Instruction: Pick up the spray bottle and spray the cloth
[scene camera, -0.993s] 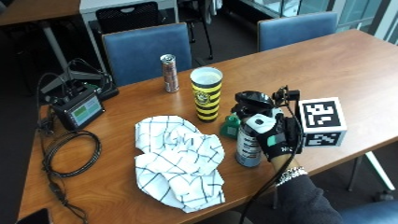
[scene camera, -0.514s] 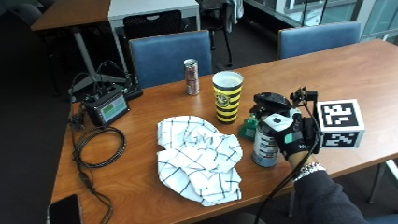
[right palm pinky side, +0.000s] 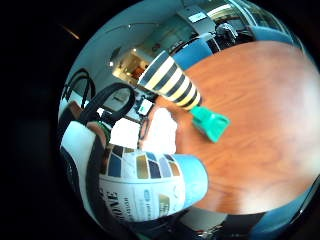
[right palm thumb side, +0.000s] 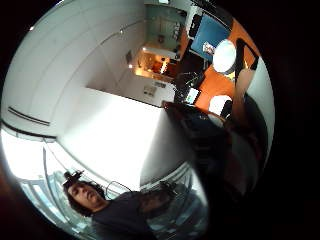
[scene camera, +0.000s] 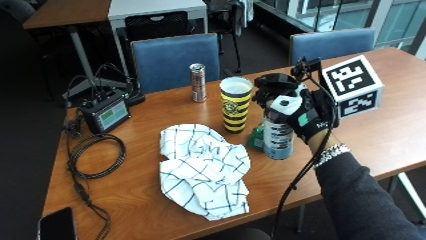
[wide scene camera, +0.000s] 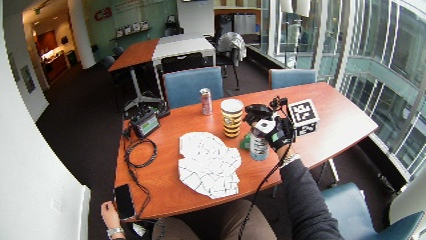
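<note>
The spray bottle, clear with a pale blue label and a black spray head, stands upright near the table's front right. My gloved right hand grips it from the right side, fingers curled round its upper body and neck. Its base hangs level with or just above the tabletop; I cannot tell which. The label fills the little finger side palm view. The white cloth with a black grid lies crumpled on the table left of the bottle, about a hand's width away, and shows as cloth past the bottle.
A yellow and black striped cup stands just behind-left of the bottle, with a small green object between them. A drinks can, a black device, a coiled cable and a phone lie further left. Blue chairs stand behind the table.
The outside camera has moved. My hand keeps its grip, and the bottle sits higher against the striped cup than before, so it looks lifted a little.
</note>
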